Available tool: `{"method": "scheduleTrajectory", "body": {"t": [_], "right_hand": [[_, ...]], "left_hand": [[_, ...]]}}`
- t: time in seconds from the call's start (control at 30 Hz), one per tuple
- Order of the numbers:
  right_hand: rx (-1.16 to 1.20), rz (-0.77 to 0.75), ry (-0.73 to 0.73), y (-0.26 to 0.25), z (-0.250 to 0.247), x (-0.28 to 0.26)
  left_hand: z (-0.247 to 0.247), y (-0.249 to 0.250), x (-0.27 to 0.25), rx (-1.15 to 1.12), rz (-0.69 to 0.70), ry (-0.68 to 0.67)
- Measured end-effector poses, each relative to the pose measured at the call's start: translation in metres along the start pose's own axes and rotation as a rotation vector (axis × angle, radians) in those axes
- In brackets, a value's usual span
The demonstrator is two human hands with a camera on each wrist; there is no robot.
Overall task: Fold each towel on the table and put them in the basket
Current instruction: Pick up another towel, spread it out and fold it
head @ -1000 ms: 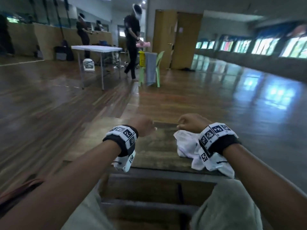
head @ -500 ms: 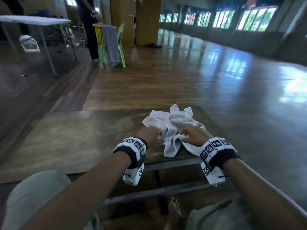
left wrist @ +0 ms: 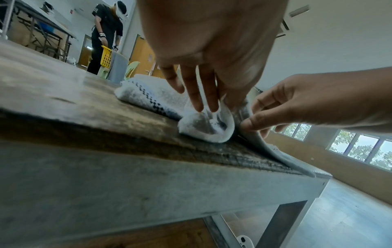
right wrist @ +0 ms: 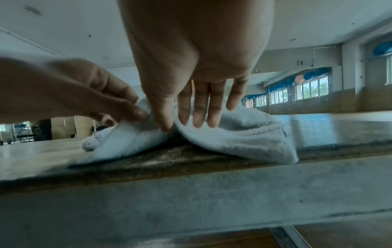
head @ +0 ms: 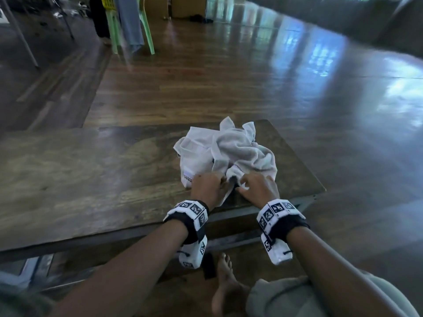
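Note:
A crumpled heap of white towels (head: pixel 229 152) lies on the wooden table (head: pixel 91 175) near its right end. One towel has a black checked trim (left wrist: pixel 148 99). My left hand (head: pixel 223 179) is at the heap's near edge and pinches a rolled fold of the trimmed towel (left wrist: pixel 207 127) between thumb and fingers. My right hand (head: pixel 242 183) is right beside it, thumb and forefinger pinching the edge of the greyer towel (right wrist: pixel 244 137) where it hangs toward the table's front edge. The two hands almost touch.
The table's front edge (head: pixel 229 216) runs just below my wrists, and my bare foot (head: pixel 225 282) is under it. Far off, a yellow basket (left wrist: pixel 106 56) sits on a green chair (head: pixel 146 30) with a grey cloth, and a person in black (left wrist: pixel 106 33) stands beside it.
My view has tipped down toward the table. Both hands dropped from mid-air onto the towel heap, came together at its near edge and took hold of folds there.

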State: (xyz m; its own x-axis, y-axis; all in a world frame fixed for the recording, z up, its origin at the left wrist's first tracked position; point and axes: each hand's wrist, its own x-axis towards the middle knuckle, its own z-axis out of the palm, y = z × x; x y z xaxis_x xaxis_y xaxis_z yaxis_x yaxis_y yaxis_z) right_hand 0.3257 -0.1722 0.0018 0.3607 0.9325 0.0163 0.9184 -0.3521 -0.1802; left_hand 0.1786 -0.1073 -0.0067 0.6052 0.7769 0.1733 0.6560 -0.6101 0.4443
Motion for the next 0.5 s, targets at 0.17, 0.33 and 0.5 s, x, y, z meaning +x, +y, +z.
{"method": "scheduleTrajectory", "body": {"t": [0.17, 0.33, 0.5], "right_hand": [[0.037, -0.012, 0.139, 0.009, -0.011, -0.008], [-0.062, -0.090, 0.186, 0.019, -0.052, -0.012], [-0.098, -0.126, 0.237, 0.033, -0.083, -0.026]], "left_hand": [[-0.008, -0.014, 0.002, 0.053, 0.127, 0.038], [-0.040, -0.023, 0.008, 0.165, 0.147, -0.017], [-0.065, -0.028, 0.005, 0.302, 0.204, -0.118]]}}
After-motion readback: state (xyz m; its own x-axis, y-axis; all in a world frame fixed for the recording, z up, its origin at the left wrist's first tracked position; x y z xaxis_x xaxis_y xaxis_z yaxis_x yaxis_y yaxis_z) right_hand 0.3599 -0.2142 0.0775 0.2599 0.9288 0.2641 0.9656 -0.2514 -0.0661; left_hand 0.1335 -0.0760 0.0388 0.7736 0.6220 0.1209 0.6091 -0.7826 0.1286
